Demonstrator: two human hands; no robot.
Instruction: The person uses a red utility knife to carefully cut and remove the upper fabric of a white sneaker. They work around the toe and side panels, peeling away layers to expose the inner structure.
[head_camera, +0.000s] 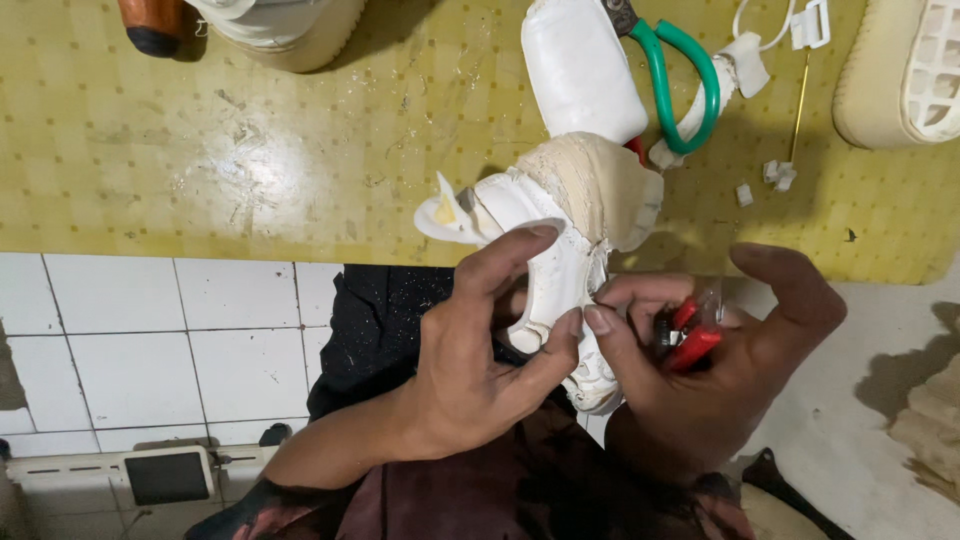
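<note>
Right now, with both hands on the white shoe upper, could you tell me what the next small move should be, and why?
Probably bring the red-handled tool round to the edge the fingertips are pinching. The left hand already grips the white shoe upper, the right hand pinches beside it with the tool idle in its palm, and the green-handled scissors lie apart on the yellow table.

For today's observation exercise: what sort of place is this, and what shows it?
Probably a small shoemaking or shoe-repair workshop: a white shoe upper held in both hands, green-handled scissors on the worn yellow worktable, and a loose sole nearby.
</note>
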